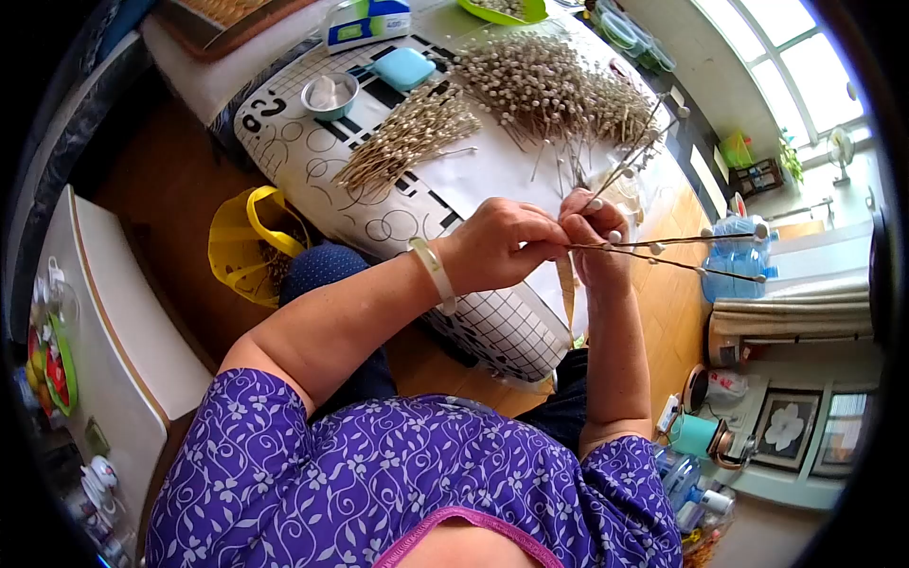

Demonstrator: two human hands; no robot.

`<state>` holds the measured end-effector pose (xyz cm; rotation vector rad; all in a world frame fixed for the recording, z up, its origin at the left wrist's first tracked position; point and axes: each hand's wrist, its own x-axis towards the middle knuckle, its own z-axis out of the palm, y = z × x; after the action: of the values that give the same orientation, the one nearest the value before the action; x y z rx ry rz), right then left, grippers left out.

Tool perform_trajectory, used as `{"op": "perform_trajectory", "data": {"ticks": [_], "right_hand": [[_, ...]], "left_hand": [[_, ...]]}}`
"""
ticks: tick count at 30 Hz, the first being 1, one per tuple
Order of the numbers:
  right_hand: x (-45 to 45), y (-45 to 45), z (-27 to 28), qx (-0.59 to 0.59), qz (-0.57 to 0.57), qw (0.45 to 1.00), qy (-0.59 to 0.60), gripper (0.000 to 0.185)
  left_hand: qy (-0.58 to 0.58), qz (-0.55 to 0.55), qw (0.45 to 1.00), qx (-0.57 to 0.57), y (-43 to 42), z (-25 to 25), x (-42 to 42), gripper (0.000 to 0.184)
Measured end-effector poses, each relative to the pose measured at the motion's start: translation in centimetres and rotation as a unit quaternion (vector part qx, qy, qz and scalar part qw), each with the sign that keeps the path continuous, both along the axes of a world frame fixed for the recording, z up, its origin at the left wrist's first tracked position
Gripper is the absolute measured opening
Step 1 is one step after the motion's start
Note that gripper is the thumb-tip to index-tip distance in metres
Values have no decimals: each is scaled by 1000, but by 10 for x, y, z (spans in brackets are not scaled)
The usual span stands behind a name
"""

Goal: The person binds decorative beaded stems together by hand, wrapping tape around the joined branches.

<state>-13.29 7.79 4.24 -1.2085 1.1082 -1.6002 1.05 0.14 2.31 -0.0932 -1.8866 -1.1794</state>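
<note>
My left hand (502, 241), with a pale bangle on its wrist, is closed, its fingertips pinching the joined ends of thin brown stems. My right hand (597, 237) is closed beside it around the same stems with white buds (656, 249). Some of these stems reach right and others slant up and away. A narrow strip of brown tape (566, 289) hangs below the fingers. Beyond the hands, a large pile of budded stems (549, 85) lies on the table. Left of it is a smaller bundle of budded stems (412, 137).
On the patterned tablecloth (388, 222) stand a small metal bowl (329, 112) with white stuff in it, a light-blue box (402, 68) and a tissue pack (369, 24). A yellow basket (232, 241) is beside the table at left. A white cabinet (123, 312) stands further left.
</note>
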Motion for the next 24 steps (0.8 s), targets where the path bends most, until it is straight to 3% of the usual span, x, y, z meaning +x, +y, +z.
{"op": "perform_trajectory", "data": {"ticks": [7,9,10,12,14,15,16,19,21,24], "right_hand": [[0,-14,9,41,56,997,24,9],[-8,-26,0,-46,189,978,-73,18],[-16,-34,-6,-47,232,961,-140,33],[-35,-57,-38,93,167,968,-165,32],[-19,-81,-46,190,97,974,81,23],[14,-89,-38,174,57,939,291,19],[27,-99,-47,103,42,927,358,17],[55,-121,-53,-65,0,849,525,11],[63,-129,-54,-117,4,788,605,11],[69,-146,-56,-107,-33,788,606,9]], "left_hand": [[7,8,1000,-4,-6,5,7,7],[26,26,999,3,-5,8,11,7],[39,32,998,23,-4,8,11,8],[37,32,998,49,-5,10,15,9],[73,29,995,55,-5,7,13,9],[109,27,992,59,-3,8,13,10],[111,21,992,52,-3,8,13,9],[98,11,994,45,-5,10,15,7],[101,11,994,39,-6,12,17,7],[93,-20,994,55,-6,13,18,7]]}}
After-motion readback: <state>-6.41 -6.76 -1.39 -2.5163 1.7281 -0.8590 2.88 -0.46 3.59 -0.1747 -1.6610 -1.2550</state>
